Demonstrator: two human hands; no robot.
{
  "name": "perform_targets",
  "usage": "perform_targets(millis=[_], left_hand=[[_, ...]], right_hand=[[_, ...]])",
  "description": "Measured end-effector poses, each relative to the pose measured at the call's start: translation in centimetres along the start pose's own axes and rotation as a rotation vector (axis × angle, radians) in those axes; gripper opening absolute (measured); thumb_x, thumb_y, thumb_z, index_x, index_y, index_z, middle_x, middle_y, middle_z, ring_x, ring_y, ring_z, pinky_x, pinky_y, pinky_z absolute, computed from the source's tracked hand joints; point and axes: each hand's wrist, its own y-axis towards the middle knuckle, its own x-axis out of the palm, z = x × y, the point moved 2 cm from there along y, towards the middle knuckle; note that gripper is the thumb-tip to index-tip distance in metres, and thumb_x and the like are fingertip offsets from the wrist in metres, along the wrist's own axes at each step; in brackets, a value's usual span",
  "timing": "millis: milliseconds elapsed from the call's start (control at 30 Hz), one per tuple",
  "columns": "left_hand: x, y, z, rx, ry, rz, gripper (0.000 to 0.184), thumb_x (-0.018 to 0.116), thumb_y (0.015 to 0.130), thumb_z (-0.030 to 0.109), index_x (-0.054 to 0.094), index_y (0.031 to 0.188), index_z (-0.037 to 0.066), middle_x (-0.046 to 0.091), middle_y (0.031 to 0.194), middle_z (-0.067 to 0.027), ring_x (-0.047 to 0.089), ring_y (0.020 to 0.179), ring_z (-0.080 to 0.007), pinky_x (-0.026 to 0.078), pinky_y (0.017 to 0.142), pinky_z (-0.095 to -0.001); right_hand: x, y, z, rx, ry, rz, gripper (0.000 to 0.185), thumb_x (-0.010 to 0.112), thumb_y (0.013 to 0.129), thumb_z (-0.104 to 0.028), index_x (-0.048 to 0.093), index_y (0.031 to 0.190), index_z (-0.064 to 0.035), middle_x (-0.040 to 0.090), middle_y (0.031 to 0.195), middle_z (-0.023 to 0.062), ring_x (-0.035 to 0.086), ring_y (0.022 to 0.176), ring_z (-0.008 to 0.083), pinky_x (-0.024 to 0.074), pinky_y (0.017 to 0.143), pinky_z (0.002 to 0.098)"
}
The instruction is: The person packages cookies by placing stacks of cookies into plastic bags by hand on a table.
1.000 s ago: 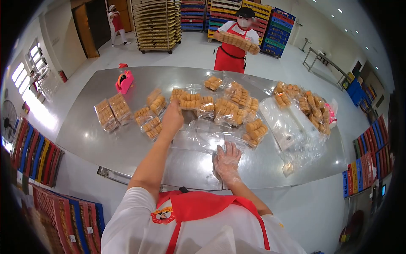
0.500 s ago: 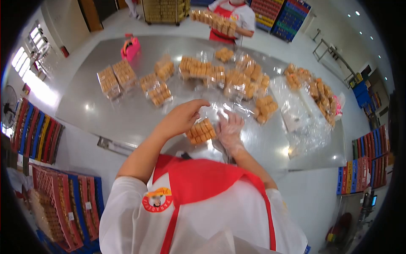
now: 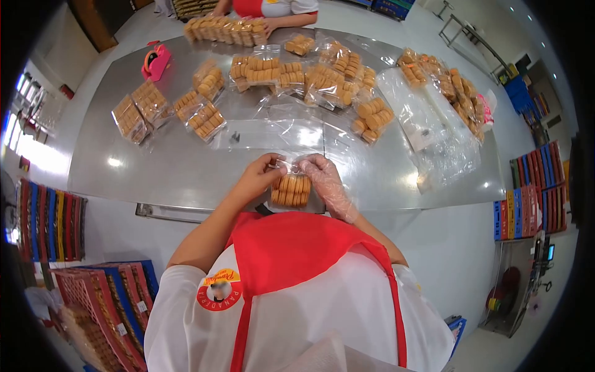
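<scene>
Golden-brown biscuits (image 3: pixel 291 194) in rows inside a clear bag (image 3: pixel 290 185), bare left hand (image 3: pixel 263 172) and gloved right hand (image 3: pixel 324 181) pinching its far end, more biscuit-filled bags (image 3: pixel 328 84) across the tabletop (image 3: pixel 155 177)

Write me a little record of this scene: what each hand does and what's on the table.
Left hand: bare, pinching the top of a clear bag of biscuits
Right hand: gloved, pinching the same bag's top
Table: shiny metal
Mid-table: more bagged biscuits
Far left: pink tape dispenser
Right: clear plastic
Across: co-worker's hand on packed biscuits
</scene>
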Motion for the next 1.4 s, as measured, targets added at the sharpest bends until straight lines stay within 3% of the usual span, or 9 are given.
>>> perform_targets(millis=[267, 467, 600, 700, 800, 1100, 1167, 1367, 1400], left_hand=[[0.7, -0.3, -2.9, -0.23, -0.386, 0.159, 0.011, 0.062, 0.091, 0.01, 0.059, 0.097, 0.002, 0.06, 0.088, -0.0047, 0.057, 0.078, -0.0136, 0.047, 0.075, -0.0278], [0.8, -1.1, 2.0, 0.299, 0.465, 0.296, 0.008, 0.064, 0.091, 0.009, 0.061, 0.092, 0.002, 0.058, 0.081, -0.0012, 0.054, 0.078, -0.0093, 0.045, 0.068, -0.0258], [0.9, -1.0, 2.3, -0.008, 0.195, 0.233, 0.008, 0.063, 0.092, 0.01, 0.062, 0.095, 0.002, 0.058, 0.079, 0.0008, 0.052, 0.075, -0.008, 0.043, 0.067, -0.0244], [1.4, -1.0, 2.4, 0.052, 0.109, 0.242, 0.009, 0.062, 0.092, 0.01, 0.062, 0.096, 0.002, 0.058, 0.079, 0.0008, 0.05, 0.072, -0.0075, 0.042, 0.066, -0.0238], [1.2, -0.3, 2.9, 0.124, 0.171, 0.246, 0.009, 0.062, 0.093, 0.011, 0.061, 0.095, 0.002, 0.057, 0.078, 0.0009, 0.049, 0.069, -0.0072, 0.042, 0.063, -0.0237], [0.2, 0.3, 0.4, -0.149, 0.067, 0.113, 0.012, 0.063, 0.092, 0.012, 0.06, 0.096, 0.001, 0.057, 0.076, -0.0009, 0.052, 0.067, -0.0088, 0.044, 0.06, -0.0279], [0.0, 0.2, 0.7, -0.204, 0.083, 0.068, 0.012, 0.064, 0.092, 0.012, 0.06, 0.096, 0.001, 0.057, 0.076, -0.0024, 0.054, 0.068, -0.0106, 0.044, 0.061, -0.0301], [0.9, -0.2, 2.4, 0.488, 0.776, 0.204, 0.016, 0.064, 0.091, 0.013, 0.058, 0.097, 0.0, 0.058, 0.078, -0.008, 0.057, 0.075, -0.0163, 0.047, 0.069, -0.0356], [0.7, -0.1, 2.0, 0.35, 0.669, 0.184, 0.016, 0.063, 0.091, 0.014, 0.058, 0.097, 0.0, 0.059, 0.081, -0.008, 0.057, 0.077, -0.0163, 0.047, 0.071, -0.0353]], right_hand=[[0.0, -0.8, 0.0, 0.206, -0.138, 0.022, 0.031, 0.06, 0.097, -0.029, 0.064, 0.102, 0.002, 0.065, 0.091, 0.0058, 0.058, 0.085, 0.0123, 0.0484, 0.08, 0.0276], [1.3, -1.1, -2.8, 0.055, -0.111, 0.09, 0.028, 0.06, 0.097, -0.024, 0.067, 0.093, 0.0025, 0.065, 0.089, 0.0057, 0.056, 0.08, 0.0102, 0.046, 0.073, 0.0271], [0.6, -0.4, -2.7, -0.276, -0.833, 0.229, 0.027, 0.06, 0.096, -0.02, 0.067, 0.086, 0.0038, 0.061, 0.084, 0.0035, 0.056, 0.075, 0.0112, 0.0468, 0.072, 0.0288], [1.0, -0.1, -1.7, -0.347, -0.643, 0.219, 0.025, 0.06, 0.097, -0.019, 0.066, 0.088, 0.0036, 0.058, 0.08, 0.0013, 0.052, 0.069, 0.0094, 0.0462, 0.065, 0.0283], [1.6, -0.9, -3.0, 0.11, -0.059, 0.103, 0.022, 0.06, 0.096, -0.018, 0.067, 0.092, 0.0021, 0.056, 0.078, 0.0005, 0.05, 0.067, 0.0083, 0.0435, 0.06, 0.0272], [0.4, 0.0, -3.0, 0.2, -0.286, 0.109, 0.019, 0.062, 0.093, -0.018, 0.065, 0.09, 0.0006, 0.051, 0.069, -0.0011, 0.046, 0.065, 0.0096, 0.0408, 0.06, 0.0278], [-0.1, 0.6, -2.0, -0.028, -0.592, 0.111, 0.019, 0.062, 0.093, -0.018, 0.064, 0.09, 0.0009, 0.051, 0.067, 0.0015, 0.047, 0.065, 0.013, 0.0429, 0.064, 0.0308], [0.3, 0.9, -2.8, 0.076, -0.584, 0.058, 0.016, 0.059, 0.093, -0.016, 0.063, 0.088, -0.0003, 0.053, 0.07, 0.0026, 0.047, 0.068, 0.0136, 0.0435, 0.067, 0.0315], [0.3, 0.9, -2.8, 0.075, -0.547, 0.067, 0.018, 0.06, 0.093, -0.017, 0.063, 0.088, 0.0003, 0.052, 0.067, 0.004, 0.046, 0.065, 0.0158, 0.0441, 0.067, 0.0339]])
